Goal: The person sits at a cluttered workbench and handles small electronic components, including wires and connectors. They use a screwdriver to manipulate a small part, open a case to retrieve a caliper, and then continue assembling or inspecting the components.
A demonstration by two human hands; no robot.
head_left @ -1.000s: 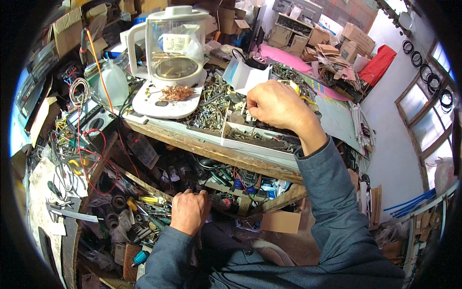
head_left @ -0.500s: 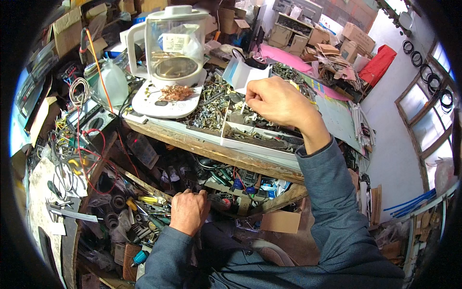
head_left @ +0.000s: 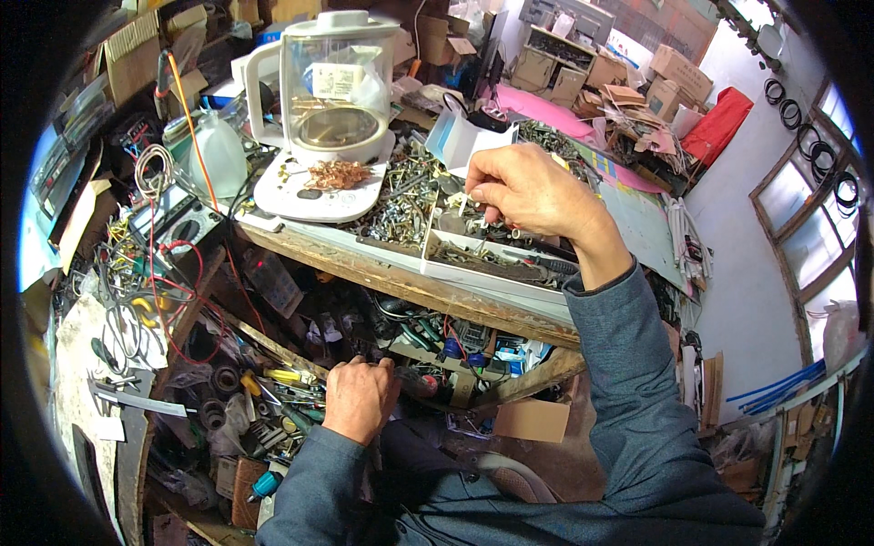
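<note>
Over the compartments of the white parts tray [head_left: 492, 274] is my right hand [head_left: 546, 193], its thumb and fingers pinched together. A tiny pale bit shows at the fingertips, too small to name. Loose screws and small hardware [head_left: 401, 196] lie heaped just left of that hand. Lower down, in front of the bench edge, my left hand [head_left: 360, 400] is curled with its knuckles up; its palm and anything inside are hidden. A glass electric kettle [head_left: 337, 91] stands on its white base [head_left: 314, 202] to the left, and a tangle of copper-coloured bits [head_left: 337, 175] lies on that base.
A wooden beam [head_left: 410, 289] edges the bench. Below it, a crowded space holds pliers, screwdrivers [head_left: 282, 375] and a teal-handled tool [head_left: 265, 485]. At left sit a multimeter [head_left: 191, 227] with red leads and a translucent jug [head_left: 218, 155]. An open white box [head_left: 464, 136] stands behind my right hand.
My right hand's fingers have dipped slightly, and the pale bit now shows at their tips. My left hand stays in place. The whole view has shifted a little.
</note>
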